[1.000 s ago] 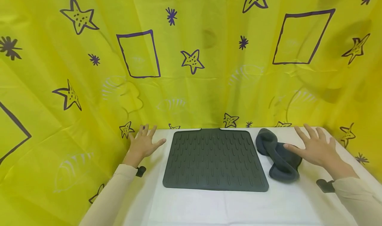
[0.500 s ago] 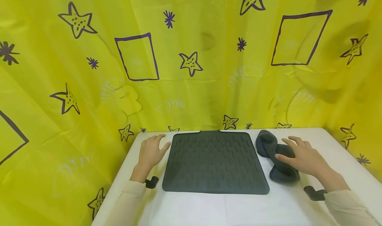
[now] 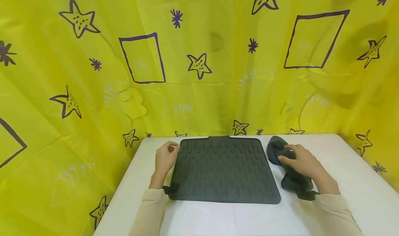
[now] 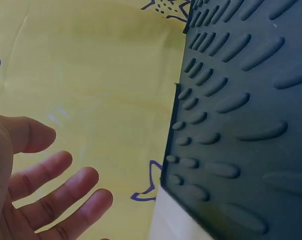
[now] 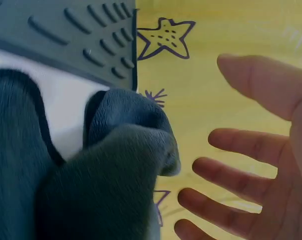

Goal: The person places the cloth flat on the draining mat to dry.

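A dark grey rubber mat (image 3: 225, 170) with rows of raised ridges lies flat on the white table. My left hand (image 3: 165, 158) is at its far left corner, fingers bent; the left wrist view shows thumb and fingers (image 4: 66, 200) spread apart with nothing between them. To the right of the mat lies a twisted, soft dark blue-grey fabric item (image 3: 274, 149), its exact kind unclear. Over it is my right hand (image 3: 303, 163), covering part of it. In the right wrist view, the fabric (image 5: 106, 175) sits beside separated fingers that do not grip it.
A yellow curtain (image 3: 199, 101) printed with stars and squares hangs behind the table and along both sides. The white table (image 3: 212, 218) shows in front of the mat and at both sides. A dark strap (image 3: 307, 195) is on each wrist.
Both hands have come down and inward from a spread-finger pose, the left to the mat's corner, the right over the fabric item. The fingers are more bent. Mat and fabric have stayed put.
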Demonstrator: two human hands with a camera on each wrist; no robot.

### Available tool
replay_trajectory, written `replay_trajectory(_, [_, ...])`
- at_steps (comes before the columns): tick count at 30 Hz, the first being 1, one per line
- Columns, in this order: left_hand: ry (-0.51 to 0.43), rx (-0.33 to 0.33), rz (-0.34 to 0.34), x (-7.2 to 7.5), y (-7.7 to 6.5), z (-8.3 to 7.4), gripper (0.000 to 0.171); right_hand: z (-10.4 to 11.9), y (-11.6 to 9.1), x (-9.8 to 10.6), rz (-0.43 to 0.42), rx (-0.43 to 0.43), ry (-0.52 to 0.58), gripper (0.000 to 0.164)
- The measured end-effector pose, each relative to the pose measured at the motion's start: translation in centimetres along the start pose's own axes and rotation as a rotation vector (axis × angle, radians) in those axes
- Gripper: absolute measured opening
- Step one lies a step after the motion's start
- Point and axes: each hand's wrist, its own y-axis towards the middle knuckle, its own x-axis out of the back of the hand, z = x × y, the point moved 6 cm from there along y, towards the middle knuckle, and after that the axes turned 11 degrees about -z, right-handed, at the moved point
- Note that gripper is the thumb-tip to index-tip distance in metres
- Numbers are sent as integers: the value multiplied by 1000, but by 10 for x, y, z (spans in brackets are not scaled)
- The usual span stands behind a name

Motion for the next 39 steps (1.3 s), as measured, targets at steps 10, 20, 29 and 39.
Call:
replay_trajectory(10, [23,91,19,-12,-7,17,19,-10,-2,-16,-18,-81,9,72])
replay_trajectory(20, [125,137,141,-17,-13,41,21,-17,-6,-29,-19,-67,-11,61])
replay_trajectory(29, [167,146,182,-24,-15,47,27,-20,-4,-32,-1,-51,-18,60])
replay_trajectory(39, [236,119,182,-21,-16,47,29,-25,-2,-35,29,-80,-18,54])
